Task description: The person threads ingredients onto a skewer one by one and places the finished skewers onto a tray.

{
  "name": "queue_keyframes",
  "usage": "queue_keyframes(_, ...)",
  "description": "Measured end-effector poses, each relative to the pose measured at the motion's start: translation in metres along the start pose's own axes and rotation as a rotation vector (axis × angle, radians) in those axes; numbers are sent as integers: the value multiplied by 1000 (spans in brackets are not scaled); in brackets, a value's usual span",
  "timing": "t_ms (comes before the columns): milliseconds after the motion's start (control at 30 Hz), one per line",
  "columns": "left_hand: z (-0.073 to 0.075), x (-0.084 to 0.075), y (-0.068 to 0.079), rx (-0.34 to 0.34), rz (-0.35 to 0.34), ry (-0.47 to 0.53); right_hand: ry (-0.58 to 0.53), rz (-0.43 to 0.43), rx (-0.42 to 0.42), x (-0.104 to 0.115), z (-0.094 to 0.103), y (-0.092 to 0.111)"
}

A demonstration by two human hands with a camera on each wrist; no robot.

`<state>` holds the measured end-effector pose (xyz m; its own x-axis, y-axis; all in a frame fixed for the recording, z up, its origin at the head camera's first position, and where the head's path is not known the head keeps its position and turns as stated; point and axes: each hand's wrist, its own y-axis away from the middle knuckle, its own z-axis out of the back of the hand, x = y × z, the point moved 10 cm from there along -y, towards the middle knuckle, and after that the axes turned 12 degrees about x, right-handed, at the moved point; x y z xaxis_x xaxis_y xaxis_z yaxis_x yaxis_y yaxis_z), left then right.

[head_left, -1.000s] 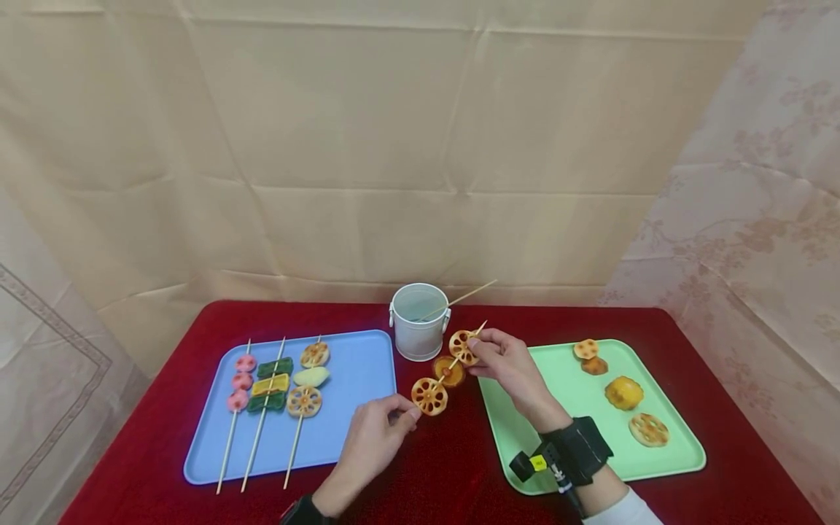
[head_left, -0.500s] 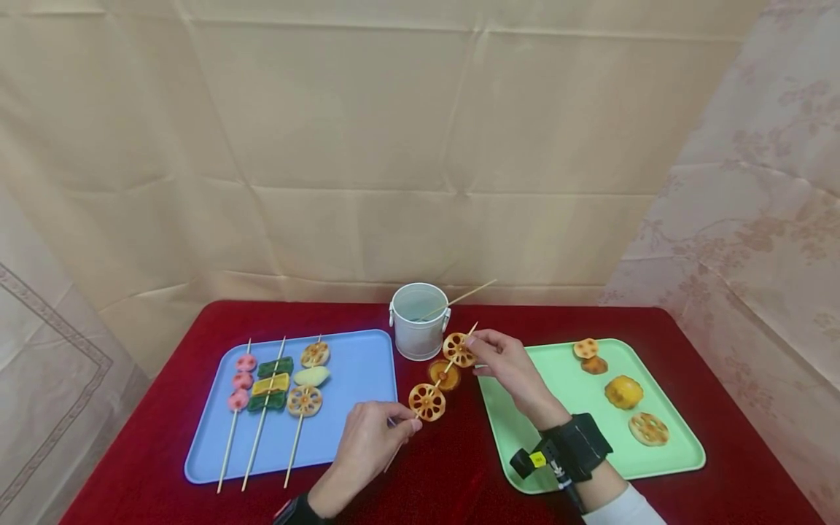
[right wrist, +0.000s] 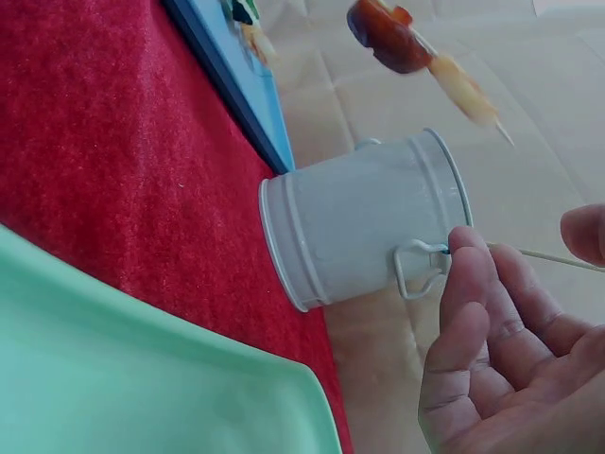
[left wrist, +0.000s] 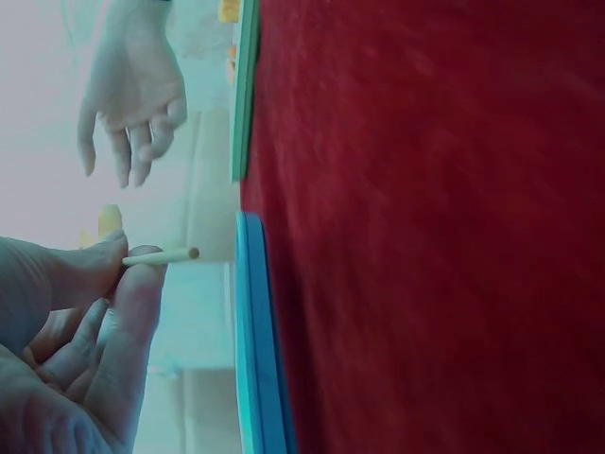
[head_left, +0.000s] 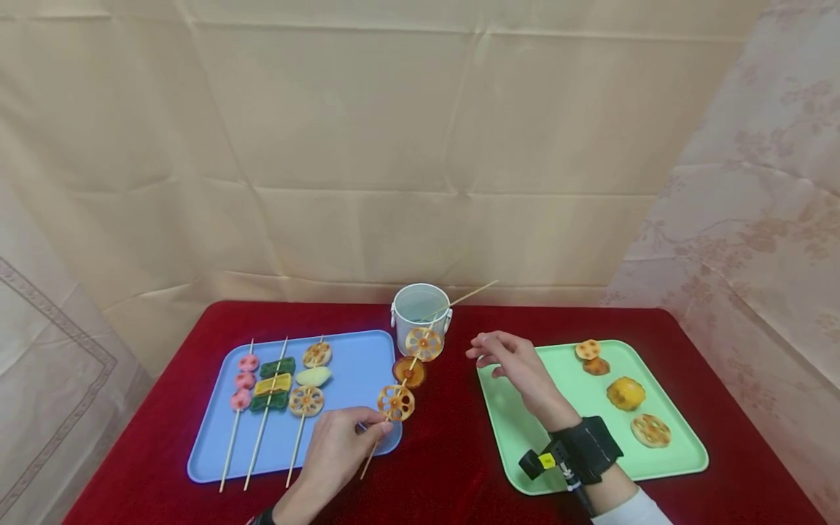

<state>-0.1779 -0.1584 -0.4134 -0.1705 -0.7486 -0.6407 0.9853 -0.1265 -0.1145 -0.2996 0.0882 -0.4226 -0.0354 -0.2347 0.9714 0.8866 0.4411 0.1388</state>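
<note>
My left hand pinches a skewer between thumb and fingertips, just below its lowest lotus root slice. A round brown slice and a second lotus root slice sit further up the stick. The skewer tilts over the right edge of the blue tray, its top overlapping the white bucket in the head view. The stick's blunt end pokes out past the left fingers in the left wrist view. My right hand holds nothing, fingers loosely bent, above the green tray's left edge.
On the blue tray lie a pink-piece skewer, a green-and-yellow skewer and a lotus root skewer. A bare stick leans out of the bucket. Loose food pieces, including a yellow lump, rest on the green tray.
The right hand has let go of the upper end of the skewer. The left hand has carried the skewer left, over the blue tray's edge.
</note>
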Motion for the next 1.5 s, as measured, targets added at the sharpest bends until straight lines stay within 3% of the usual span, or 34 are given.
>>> queue_keyframes(267, 20, 26, 10, -51, 105, 32, 20, -3, 11, -1, -3, 0)
queue_keyframes(500, 29, 44, 6, -54, 134, -9, 36, 8, 40, 0, -6, -1)
queue_keyframes(867, 24, 66, 3, 16, 226, -13, 59, 26, 67, 4, -10, 0)
queue_keyframes(1333, 20, 75, 1, 78, 275, -3, 65, 18, 76, 4, -14, 0)
queue_keyframes(1500, 19, 75, 3, 134, 293, -19, 70, 19, 80, 4, -13, 0)
